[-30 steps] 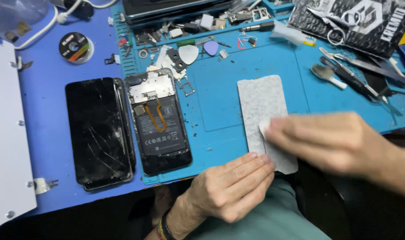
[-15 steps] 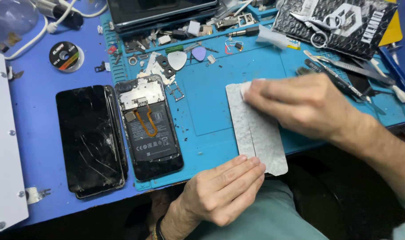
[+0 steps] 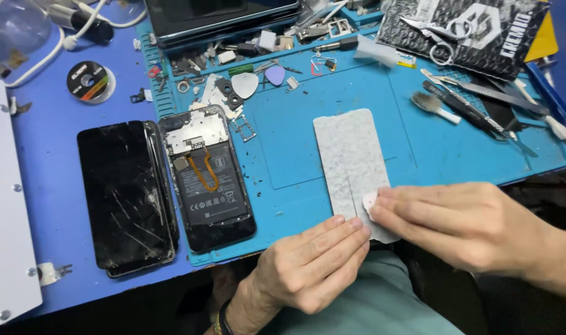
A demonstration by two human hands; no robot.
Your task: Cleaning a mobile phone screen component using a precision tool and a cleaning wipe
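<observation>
Head view: I am working on the grey sheet (image 3: 352, 162), lying flat on the teal mat (image 3: 295, 130) near its front edge. My left hand (image 3: 308, 267) is pressing flat, fingers together, on the sheet's near corner, apparently to keep it from sliding. My right hand (image 3: 463, 226) is pinching a small white pick (image 3: 370, 203) against the sheet's lower edge. Opened phone (image 3: 210, 177) and cracked screen (image 3: 125, 195) are sitting well apart at left, out of the way.

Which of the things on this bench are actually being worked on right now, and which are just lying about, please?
In hand: grey textured sheet, left hand, right hand, small white pick.

Lying about: cracked screen, opened phone, tweezers, scissors, solder reel.
</observation>
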